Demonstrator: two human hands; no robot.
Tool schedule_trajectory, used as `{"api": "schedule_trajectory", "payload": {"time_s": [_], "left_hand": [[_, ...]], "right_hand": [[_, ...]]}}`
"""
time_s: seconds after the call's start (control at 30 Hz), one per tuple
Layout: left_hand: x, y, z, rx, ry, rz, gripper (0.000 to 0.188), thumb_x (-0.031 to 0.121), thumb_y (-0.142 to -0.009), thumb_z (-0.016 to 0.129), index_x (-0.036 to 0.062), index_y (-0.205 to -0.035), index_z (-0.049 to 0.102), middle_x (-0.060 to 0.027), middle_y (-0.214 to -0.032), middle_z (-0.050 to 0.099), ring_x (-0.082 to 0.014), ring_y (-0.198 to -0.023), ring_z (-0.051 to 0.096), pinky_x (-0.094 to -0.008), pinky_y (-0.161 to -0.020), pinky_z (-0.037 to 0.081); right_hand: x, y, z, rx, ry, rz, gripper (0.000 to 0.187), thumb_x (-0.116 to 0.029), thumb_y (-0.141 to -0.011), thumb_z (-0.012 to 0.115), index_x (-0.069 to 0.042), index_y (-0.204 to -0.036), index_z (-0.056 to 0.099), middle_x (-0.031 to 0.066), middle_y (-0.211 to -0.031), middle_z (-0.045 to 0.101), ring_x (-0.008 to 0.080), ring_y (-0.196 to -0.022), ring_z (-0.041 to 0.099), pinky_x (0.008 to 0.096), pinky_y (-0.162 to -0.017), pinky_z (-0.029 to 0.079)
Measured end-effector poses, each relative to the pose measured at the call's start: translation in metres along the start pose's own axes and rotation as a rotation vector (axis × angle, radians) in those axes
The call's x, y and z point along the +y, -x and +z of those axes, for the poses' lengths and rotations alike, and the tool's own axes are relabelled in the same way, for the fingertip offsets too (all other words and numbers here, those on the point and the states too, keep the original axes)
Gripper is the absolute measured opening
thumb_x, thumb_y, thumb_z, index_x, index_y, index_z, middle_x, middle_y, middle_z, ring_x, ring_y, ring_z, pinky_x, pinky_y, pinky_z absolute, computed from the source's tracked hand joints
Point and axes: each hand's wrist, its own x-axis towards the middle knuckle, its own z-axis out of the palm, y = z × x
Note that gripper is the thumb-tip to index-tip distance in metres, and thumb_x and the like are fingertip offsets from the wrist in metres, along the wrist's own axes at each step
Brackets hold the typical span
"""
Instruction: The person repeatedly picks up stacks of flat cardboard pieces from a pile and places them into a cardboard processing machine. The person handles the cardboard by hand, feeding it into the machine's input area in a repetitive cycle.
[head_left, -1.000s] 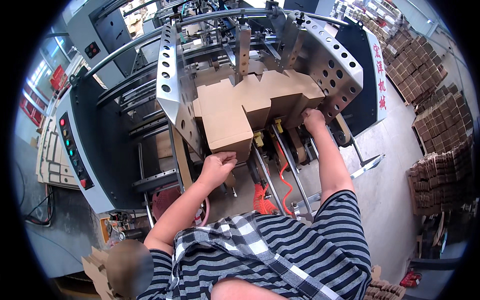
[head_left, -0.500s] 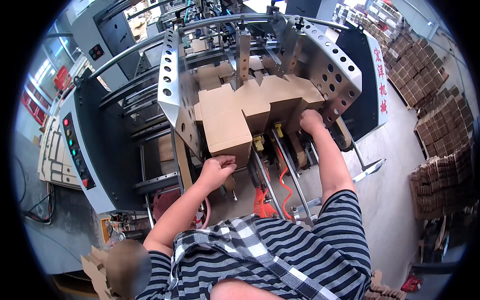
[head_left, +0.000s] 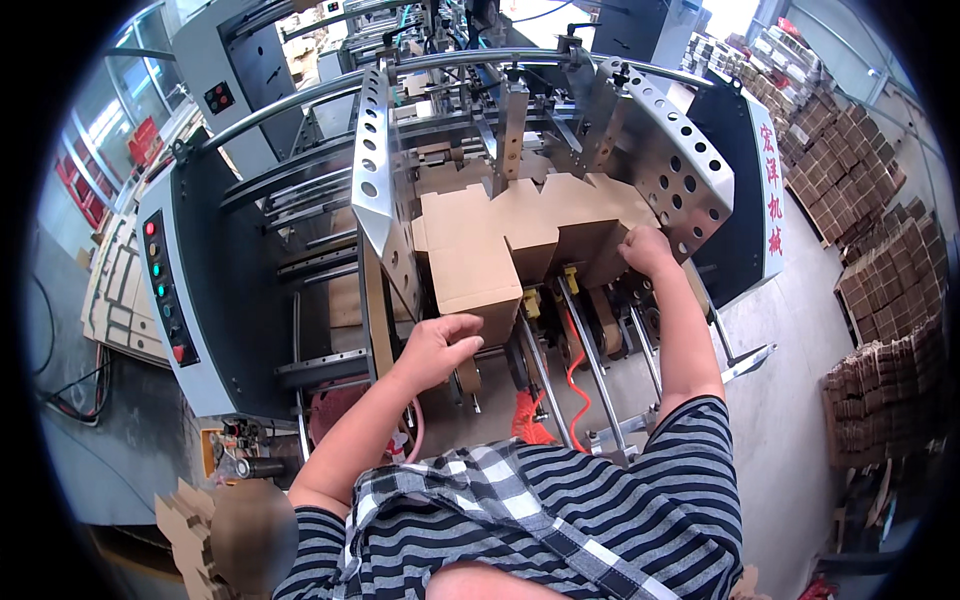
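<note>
A stack of brown die-cut cardboard blanks (head_left: 475, 245) lies between two perforated metal side plates, the left plate (head_left: 372, 185) and the right plate (head_left: 690, 165). At the stack's front left corner is my left hand (head_left: 440, 350), its thumb apart from the fingers and the fingertips close to the front face. I cannot tell whether they touch it. My right hand (head_left: 647, 250) is closed, its curled fingers against the right end of the stack. What lies inside that grip, if anything, is hidden.
Metal rods (head_left: 590, 370) and an orange coiled air hose (head_left: 530, 415) sit below the stack. To the left stands a control panel (head_left: 160, 275) with lit buttons. Piles of cardboard (head_left: 885, 310) line the right side. More cut cardboard (head_left: 185, 545) is at the lower left.
The view has shifted, so the machine appears lower and further right. My left thumb has parted from the fingers, which were pinched together at the stack's corner. My right hand stays at the stack's right end.
</note>
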Motion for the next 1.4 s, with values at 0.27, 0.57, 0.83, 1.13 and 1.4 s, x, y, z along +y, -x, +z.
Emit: {"api": "schedule_trajectory", "payload": {"time_s": [0.27, 0.57, 0.83, 1.13, 1.4], "left_hand": [[0.002, -0.003, 0.000, 0.040, -0.078, 0.040, 0.030, 0.017, -0.082, 0.064, -0.0010, -0.106, 0.064, -0.0109, -0.096, 0.069, -0.0129, -0.087, 0.065, -0.0262, -0.080, 0.050], [0.007, 0.010, -0.001, -0.090, 0.049, -0.065, 0.020, 0.009, -0.084, 0.065, -0.0014, -0.100, 0.066, -0.0051, -0.094, 0.068, -0.0089, -0.087, 0.062, -0.0233, -0.077, 0.049], [-0.033, 0.079, -0.007, -0.277, -0.030, -0.175, 0.027, 0.014, -0.083, 0.065, 0.0001, -0.107, 0.065, -0.0066, -0.095, 0.069, -0.0124, -0.087, 0.064, -0.0265, -0.079, 0.050], [-0.084, 0.188, -0.023, 0.073, 0.387, -0.506, 0.026, 0.012, -0.085, 0.063, -0.0048, -0.105, 0.064, -0.0077, -0.092, 0.069, -0.0101, -0.082, 0.063, -0.0209, -0.073, 0.048], [-0.096, 0.199, -0.008, 0.033, 0.373, -0.419, 0.028, 0.012, -0.087, 0.062, -0.0033, -0.110, 0.062, -0.0047, -0.095, 0.068, -0.0049, -0.076, 0.059, -0.0180, -0.065, 0.047]], "right_hand": [[0.008, -0.002, 0.008, 0.047, -0.060, -0.048, 0.020, -0.025, -0.072, 0.066, -0.006, -0.077, 0.070, 0.0168, -0.076, 0.065, 0.0322, -0.074, 0.064, 0.0409, -0.070, 0.051], [-0.026, 0.020, -0.009, -0.083, -0.054, -0.012, 0.019, -0.021, -0.072, 0.068, -0.006, -0.082, 0.070, 0.0154, -0.082, 0.067, 0.0294, -0.079, 0.065, 0.0378, -0.073, 0.051], [-0.052, -0.015, 0.044, 0.071, -0.082, -0.190, 0.021, -0.018, -0.079, 0.051, -0.008, -0.087, 0.068, 0.0155, -0.090, 0.066, 0.0342, -0.089, 0.062, 0.0427, -0.077, 0.050], [-0.077, -0.015, 0.012, -0.068, 0.047, -0.125, 0.020, -0.020, -0.074, 0.058, -0.008, -0.084, 0.070, 0.0151, -0.090, 0.067, 0.0325, -0.088, 0.063, 0.0423, -0.079, 0.051], [-0.096, 0.009, -0.001, -0.043, -0.028, -0.130, 0.020, -0.019, -0.072, 0.059, -0.006, -0.081, 0.070, 0.0160, -0.083, 0.067, 0.0335, -0.080, 0.064, 0.0407, -0.074, 0.051]]}}
